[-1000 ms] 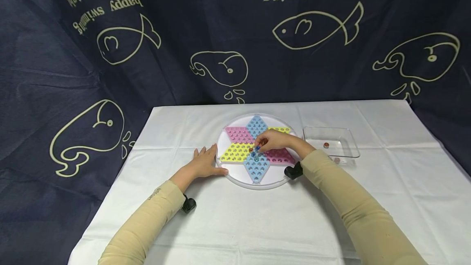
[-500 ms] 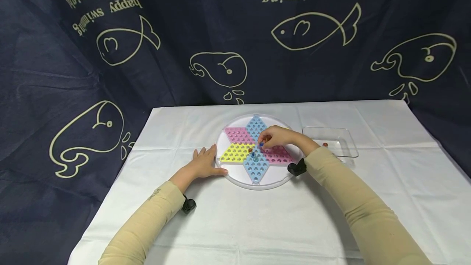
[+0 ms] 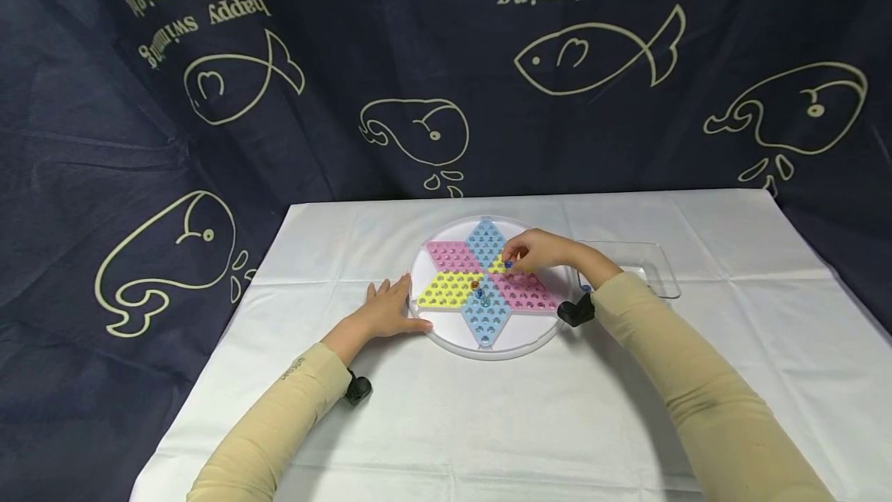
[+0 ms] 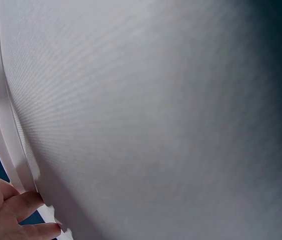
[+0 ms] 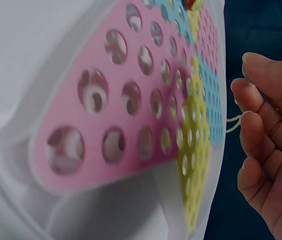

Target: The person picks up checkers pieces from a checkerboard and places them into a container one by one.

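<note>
A round white Chinese checkers board (image 3: 446, 331) lies on the table, with a pink, yellow and blue star of holes. My right hand (image 3: 536, 250) is over its right side, thumb and index finger pinching a small blue marble (image 3: 509, 264). In the right wrist view the same hand (image 5: 275, 130) shows thumb and index finger together, other fingers curled. Near the board's centre sit a red-brown marble (image 3: 475, 285), a blue marble (image 3: 479, 293) and a clear teal one (image 3: 485, 302). My left hand (image 3: 385, 310) rests at the board's left rim with fingers spread.
Right of the board stands a clear plastic box (image 3: 662, 266), partly covered by the right wrist and sleeve. Something small and blue (image 3: 586, 287) shows at its left end. White cloth (image 3: 474, 424) covers the table; a dark printed curtain (image 3: 418, 37) hangs behind.
My right hand has moved from the board's centre rightward and toward its far side with the blue marble. Its sleeve now hides the red marble in the box. The left hand has stayed put.
</note>
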Tool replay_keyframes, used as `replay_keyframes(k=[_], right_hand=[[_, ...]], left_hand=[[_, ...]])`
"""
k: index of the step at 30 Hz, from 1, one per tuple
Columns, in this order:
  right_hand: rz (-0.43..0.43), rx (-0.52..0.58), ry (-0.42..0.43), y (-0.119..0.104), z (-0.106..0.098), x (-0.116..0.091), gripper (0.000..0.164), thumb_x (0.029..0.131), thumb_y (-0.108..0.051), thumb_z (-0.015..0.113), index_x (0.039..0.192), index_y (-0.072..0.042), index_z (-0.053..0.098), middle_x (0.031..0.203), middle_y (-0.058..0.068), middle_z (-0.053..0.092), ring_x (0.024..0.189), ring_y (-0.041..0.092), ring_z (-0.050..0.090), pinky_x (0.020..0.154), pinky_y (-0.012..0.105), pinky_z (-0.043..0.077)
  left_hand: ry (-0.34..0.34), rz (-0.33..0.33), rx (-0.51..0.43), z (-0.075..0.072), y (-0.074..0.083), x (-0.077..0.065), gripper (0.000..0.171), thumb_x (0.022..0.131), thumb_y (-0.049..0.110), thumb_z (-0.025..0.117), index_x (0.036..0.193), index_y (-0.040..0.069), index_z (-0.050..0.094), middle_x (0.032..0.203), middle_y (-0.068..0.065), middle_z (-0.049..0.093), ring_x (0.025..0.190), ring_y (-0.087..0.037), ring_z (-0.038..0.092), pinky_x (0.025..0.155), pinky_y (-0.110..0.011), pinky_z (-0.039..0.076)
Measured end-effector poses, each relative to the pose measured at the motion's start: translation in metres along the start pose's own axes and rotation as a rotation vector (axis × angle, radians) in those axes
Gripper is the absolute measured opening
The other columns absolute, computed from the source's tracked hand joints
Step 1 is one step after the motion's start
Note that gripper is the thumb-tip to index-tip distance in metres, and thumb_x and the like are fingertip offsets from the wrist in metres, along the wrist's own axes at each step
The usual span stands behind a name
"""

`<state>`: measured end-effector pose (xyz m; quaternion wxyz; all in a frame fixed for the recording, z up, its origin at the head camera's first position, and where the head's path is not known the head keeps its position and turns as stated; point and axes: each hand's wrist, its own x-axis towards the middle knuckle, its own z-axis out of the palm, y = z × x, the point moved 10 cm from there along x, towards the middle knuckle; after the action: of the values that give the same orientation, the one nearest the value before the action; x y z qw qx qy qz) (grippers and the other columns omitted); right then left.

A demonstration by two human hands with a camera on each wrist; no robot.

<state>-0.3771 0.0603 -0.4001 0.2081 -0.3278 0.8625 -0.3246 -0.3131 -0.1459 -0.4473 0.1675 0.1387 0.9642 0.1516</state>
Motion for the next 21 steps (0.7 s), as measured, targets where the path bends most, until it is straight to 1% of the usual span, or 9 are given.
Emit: replay_keyframes(k=[3,6,14,16,21], right_hand=[[-0.015,-0.013,0.013,0.000,-0.005,-0.003,0.021,0.080,-0.006,0.065,0.098,0.003,0.063,0.082,0.005,0.059,0.065,0.013,0.052,0.060,0.029,0.048],[-0.016,-0.044,0.030,0.001,-0.011,-0.005,0.019,0.080,-0.007,0.066,0.097,0.001,0.064,0.083,0.004,0.059,0.068,0.012,0.048,0.061,0.024,0.044],[0.033,-0.040,0.050,0.008,-0.022,-0.013,0.020,0.079,-0.007,0.066,0.098,0.001,0.064,0.085,0.005,0.060,0.073,0.014,0.049,0.067,0.025,0.043],[0.028,-0.042,0.054,0.009,-0.025,-0.015,0.020,0.079,-0.006,0.066,0.097,0.001,0.064,0.084,0.004,0.060,0.074,0.014,0.050,0.067,0.026,0.043],[0.021,-0.040,0.074,0.013,-0.035,-0.023,0.019,0.080,-0.006,0.066,0.097,0.002,0.064,0.083,0.004,0.060,0.074,0.015,0.049,0.064,0.025,0.044]], left_hand=[[0.002,0.001,0.002,0.000,0.000,0.000,0.105,0.076,0.057,0.064,0.145,-0.002,0.013,0.151,-0.018,0.016,0.136,-0.045,0.011,0.109,-0.057,-0.002],[0.004,0.001,0.004,0.000,0.000,0.001,0.105,0.075,0.057,0.064,0.145,-0.002,0.013,0.151,-0.018,0.016,0.136,-0.045,0.011,0.109,-0.057,-0.002],[0.008,0.001,-0.001,-0.001,0.000,0.000,0.105,0.075,0.056,0.065,0.145,-0.003,0.013,0.150,-0.019,0.017,0.136,-0.045,0.012,0.109,-0.057,-0.001],[0.010,0.002,-0.002,-0.001,0.000,0.000,0.105,0.075,0.057,0.065,0.145,-0.004,0.013,0.150,-0.019,0.017,0.135,-0.046,0.012,0.109,-0.058,0.000],[0.006,0.000,0.002,-0.001,0.000,0.000,0.106,0.075,0.057,0.065,0.145,-0.003,0.013,0.150,-0.019,0.017,0.136,-0.045,0.012,0.109,-0.057,0.000]])
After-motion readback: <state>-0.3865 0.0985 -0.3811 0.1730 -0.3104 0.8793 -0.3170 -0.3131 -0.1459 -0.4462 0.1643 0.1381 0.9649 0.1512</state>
